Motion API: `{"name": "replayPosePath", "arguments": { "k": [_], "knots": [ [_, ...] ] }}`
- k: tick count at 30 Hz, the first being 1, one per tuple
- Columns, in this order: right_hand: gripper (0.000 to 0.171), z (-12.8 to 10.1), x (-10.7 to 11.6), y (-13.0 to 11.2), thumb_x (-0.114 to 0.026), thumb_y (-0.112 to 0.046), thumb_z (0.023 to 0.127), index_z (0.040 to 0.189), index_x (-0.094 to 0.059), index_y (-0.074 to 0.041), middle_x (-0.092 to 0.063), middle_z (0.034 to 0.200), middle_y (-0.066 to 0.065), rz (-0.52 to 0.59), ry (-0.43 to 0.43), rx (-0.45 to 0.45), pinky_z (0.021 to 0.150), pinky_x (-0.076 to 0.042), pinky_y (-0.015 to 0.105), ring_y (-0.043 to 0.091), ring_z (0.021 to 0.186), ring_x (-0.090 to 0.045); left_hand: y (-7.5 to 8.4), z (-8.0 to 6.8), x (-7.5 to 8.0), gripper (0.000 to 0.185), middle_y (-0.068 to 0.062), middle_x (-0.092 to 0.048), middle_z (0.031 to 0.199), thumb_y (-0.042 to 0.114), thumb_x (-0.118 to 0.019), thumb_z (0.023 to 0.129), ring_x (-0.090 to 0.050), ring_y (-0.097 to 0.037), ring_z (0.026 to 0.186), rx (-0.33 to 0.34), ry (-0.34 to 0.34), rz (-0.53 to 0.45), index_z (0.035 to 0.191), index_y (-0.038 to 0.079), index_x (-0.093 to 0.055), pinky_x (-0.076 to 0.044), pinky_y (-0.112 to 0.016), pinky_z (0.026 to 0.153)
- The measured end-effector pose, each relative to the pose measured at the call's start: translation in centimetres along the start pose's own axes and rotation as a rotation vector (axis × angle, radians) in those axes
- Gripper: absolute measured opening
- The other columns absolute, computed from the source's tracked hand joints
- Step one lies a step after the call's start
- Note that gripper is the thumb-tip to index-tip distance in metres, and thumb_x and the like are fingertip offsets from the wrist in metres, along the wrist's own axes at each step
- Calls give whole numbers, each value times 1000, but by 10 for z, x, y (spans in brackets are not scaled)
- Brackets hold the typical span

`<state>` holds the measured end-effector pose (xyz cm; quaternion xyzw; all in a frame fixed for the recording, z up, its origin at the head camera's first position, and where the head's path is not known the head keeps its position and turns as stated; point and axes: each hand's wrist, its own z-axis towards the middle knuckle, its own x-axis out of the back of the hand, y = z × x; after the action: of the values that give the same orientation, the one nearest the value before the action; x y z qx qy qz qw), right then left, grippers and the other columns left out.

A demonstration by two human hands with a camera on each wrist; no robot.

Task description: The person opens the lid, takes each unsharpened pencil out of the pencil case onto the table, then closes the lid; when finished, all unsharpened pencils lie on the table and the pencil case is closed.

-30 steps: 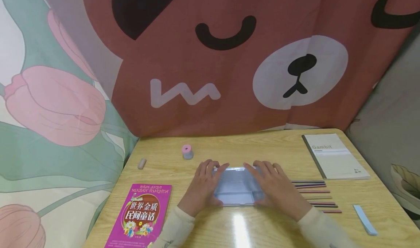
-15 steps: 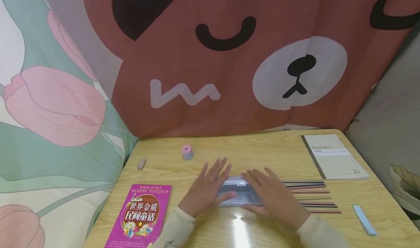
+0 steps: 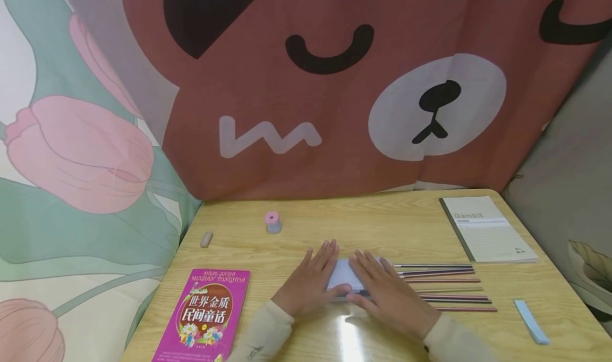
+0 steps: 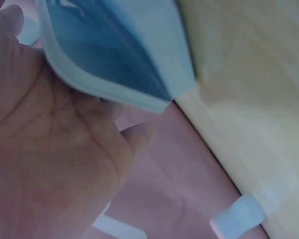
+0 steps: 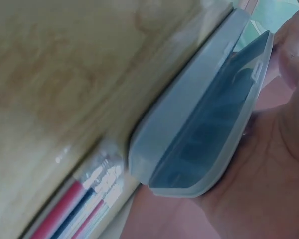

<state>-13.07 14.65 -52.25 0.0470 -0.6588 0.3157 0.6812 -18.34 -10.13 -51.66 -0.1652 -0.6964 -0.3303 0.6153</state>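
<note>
A pale translucent blue plastic pencil case lies on the table between my two hands. Its hinged lid is tilted down, with a wedge-shaped gap left at the near side in the right wrist view. My left hand lies on the lid's left part, fingers straight and pointing away, thumb stretched inward. On the right part rests my right hand, its fingers straight too. In the left wrist view the palm is against the lid's outer side. Much of the case is hidden under the hands.
Several slim pencils lie right of the case. Further right are a light blue strip and a notebook. At left lie a purple book and a small greyish block; a pink-and-grey cylinder stands behind.
The case was wide open with both hands gripping its sides. The lid has come down toward me, and my hands have flattened onto it and drawn closer together.
</note>
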Motion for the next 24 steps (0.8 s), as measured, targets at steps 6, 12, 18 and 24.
{"name": "replayPosePath", "arguments": {
  "k": [6,12,18,24],
  "knots": [
    [84,-3,-10,-2,-50,-64,112,172,-37,-7,-29,180,20,-27,7,5,138,12,41,42,167,-26,1,1,-12,100,-11,-10,186,76,-35,109,-12,-26,172,16,-24,5,177,5,-15,-19,-55,139],
    [87,-5,-17,-2,-50,-66,110,172,-36,-6,-27,180,22,-108,12,13,132,-22,69,41,167,-26,2,1,-15,103,-11,-11,186,78,-38,108,-14,-27,172,13,-8,38,177,5,-15,-20,-56,138],
    [88,-6,-19,-2,-50,-67,110,171,-38,-4,-31,178,23,-177,37,39,130,-28,68,42,166,-30,5,1,-17,103,-15,-18,184,75,-46,107,-20,-32,171,-5,30,53,176,3,-20,-24,-61,136],
    [91,-7,-19,-5,-49,-71,108,168,-43,-2,-37,175,24,-244,87,68,130,-33,64,42,163,-37,5,2,-22,106,-15,-20,184,79,-47,105,-22,-33,170,-4,45,130,176,4,-22,-26,-61,136]
  ]
}}
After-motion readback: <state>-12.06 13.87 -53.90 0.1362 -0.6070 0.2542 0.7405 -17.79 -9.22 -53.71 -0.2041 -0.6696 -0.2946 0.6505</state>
